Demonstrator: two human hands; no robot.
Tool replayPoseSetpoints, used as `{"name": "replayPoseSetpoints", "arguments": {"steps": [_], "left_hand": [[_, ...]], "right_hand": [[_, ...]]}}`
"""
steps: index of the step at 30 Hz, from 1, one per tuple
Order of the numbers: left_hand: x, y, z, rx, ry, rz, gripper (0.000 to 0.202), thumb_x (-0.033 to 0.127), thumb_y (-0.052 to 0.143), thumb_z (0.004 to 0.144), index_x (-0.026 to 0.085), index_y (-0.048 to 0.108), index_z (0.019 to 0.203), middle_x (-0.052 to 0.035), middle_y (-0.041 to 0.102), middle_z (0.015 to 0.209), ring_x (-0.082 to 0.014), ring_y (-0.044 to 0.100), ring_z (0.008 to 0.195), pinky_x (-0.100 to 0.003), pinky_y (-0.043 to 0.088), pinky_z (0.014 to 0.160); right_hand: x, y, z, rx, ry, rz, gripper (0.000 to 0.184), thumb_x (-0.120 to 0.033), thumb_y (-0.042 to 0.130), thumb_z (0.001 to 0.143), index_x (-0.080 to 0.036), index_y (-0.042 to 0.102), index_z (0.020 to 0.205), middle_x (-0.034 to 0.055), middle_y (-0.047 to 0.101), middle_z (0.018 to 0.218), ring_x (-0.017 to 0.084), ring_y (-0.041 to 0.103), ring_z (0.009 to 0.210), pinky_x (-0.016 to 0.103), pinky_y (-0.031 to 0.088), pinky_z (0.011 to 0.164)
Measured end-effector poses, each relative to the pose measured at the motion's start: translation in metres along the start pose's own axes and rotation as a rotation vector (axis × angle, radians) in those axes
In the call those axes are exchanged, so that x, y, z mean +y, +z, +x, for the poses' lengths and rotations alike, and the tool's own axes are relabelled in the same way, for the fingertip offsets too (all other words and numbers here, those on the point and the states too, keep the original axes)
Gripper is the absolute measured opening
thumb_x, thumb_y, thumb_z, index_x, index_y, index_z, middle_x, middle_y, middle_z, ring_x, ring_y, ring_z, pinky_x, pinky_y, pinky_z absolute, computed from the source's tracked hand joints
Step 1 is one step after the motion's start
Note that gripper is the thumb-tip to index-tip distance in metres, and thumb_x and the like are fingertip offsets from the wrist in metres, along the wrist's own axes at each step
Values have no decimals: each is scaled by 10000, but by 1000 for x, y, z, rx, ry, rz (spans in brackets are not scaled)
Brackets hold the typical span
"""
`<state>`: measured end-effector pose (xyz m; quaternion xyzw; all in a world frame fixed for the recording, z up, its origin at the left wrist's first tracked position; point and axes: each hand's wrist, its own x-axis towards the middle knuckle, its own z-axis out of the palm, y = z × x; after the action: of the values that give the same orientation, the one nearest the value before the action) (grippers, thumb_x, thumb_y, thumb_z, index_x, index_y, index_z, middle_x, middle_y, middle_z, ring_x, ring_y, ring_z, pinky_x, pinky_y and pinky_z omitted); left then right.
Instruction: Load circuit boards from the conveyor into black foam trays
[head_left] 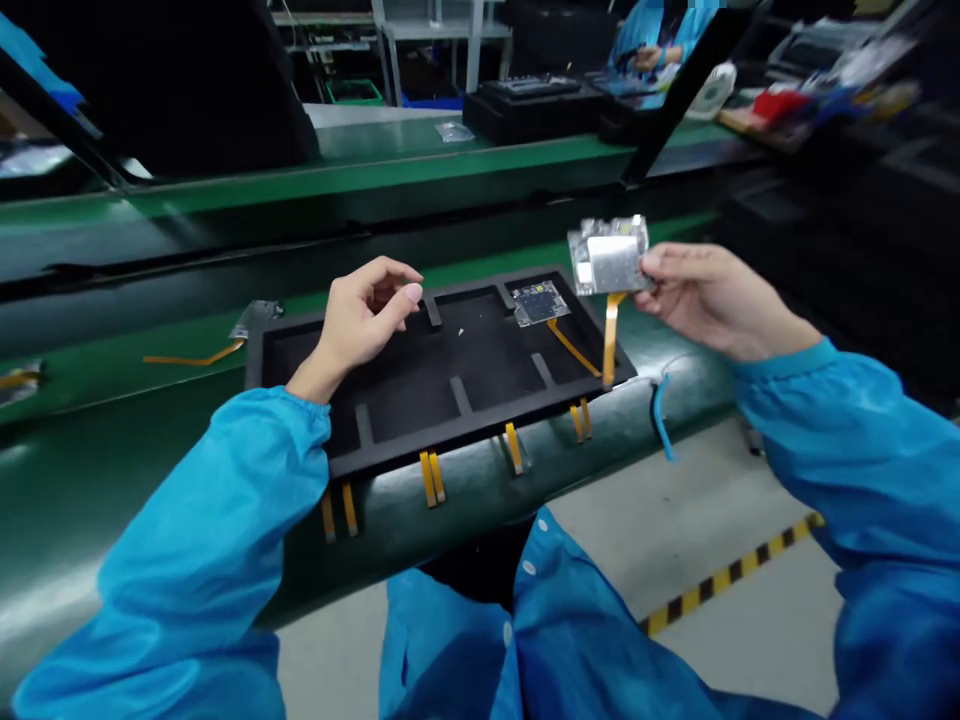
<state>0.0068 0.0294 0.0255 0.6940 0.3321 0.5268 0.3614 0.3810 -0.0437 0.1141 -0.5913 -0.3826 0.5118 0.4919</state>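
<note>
My right hand (pixel 697 290) pinches a circuit board (pixel 615 262) by its right edge, above the tray's right end. A silver metal plate covers much of the board, and an orange ribbon cable hangs from it. My left hand (pixel 367 315) is over the left part of the black tray (pixel 420 370), fingers curled, thumb and index apart, nothing between them. In the tray's far right section lies another circuit board (pixel 538 303), its orange ribbon cable running toward the near right corner. A small white speck (pixel 460 332) is on the tray floor.
Several orange ribbon ends (pixel 431 478) stick out below the tray's near edge. Another board (pixel 256 318) with a ribbon lies left of the tray on the green bench (pixel 112 420). A blue strap (pixel 661 420) hangs at the right. Across the bench, a person (pixel 652 50) in blue works.
</note>
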Motion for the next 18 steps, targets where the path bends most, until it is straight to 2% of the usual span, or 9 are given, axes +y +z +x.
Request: {"name": "replayPoseSetpoints", "arguments": {"steps": [3, 6, 8, 14, 16, 18], "left_hand": [[-5, 2, 1, -9, 8, -10, 410, 603, 928, 861, 218, 804, 926, -29, 724, 681, -155, 634, 512, -265, 508, 459], [-10, 1, 2, -10, 6, -4, 329, 517, 945, 831, 221, 806, 867, -17, 696, 625, -154, 605, 489, -275, 482, 465], [-13, -1, 3, -6, 7, 19, 297, 487, 940, 824, 222, 806, 840, -16, 679, 600, -160, 601, 493, -286, 479, 484], [-22, -5, 5, -20, 74, 107, 267, 487, 871, 860, 229, 801, 851, -7, 665, 575, -166, 594, 485, -288, 451, 486], [-23, -5, 4, -29, 91, 127, 257, 481, 850, 870, 229, 803, 852, -7, 663, 570, -168, 592, 483, -292, 450, 495], [-23, -5, 4, -33, 95, 146, 244, 467, 839, 872, 227, 807, 848, -9, 663, 567, -169, 587, 486, -298, 455, 515]], "right_hand": [[18, -10, -6, -29, 91, -88, 232, -92, 876, 860, -171, 723, 704, 5, 628, 631, 78, 552, 503, 172, 447, 457], [35, -11, -4, -119, 179, -212, 259, -200, 978, 761, -162, 722, 740, 2, 599, 590, 66, 438, 434, 183, 291, 362], [42, -11, -2, -130, 204, -291, 286, -244, 985, 763, -154, 714, 769, -5, 587, 567, 52, 392, 406, 182, 232, 358], [51, -4, 0, -76, 227, -484, 300, -305, 935, 876, -179, 662, 882, -69, 447, 402, 61, 323, 340, 174, 174, 363], [51, -2, 0, -70, 201, -532, 313, -310, 922, 904, -190, 636, 943, -64, 487, 415, 69, 336, 336, 179, 184, 362], [50, 0, 0, -71, 174, -604, 315, -292, 892, 937, -199, 598, 1001, -13, 621, 504, 73, 374, 337, 190, 202, 360]]}}
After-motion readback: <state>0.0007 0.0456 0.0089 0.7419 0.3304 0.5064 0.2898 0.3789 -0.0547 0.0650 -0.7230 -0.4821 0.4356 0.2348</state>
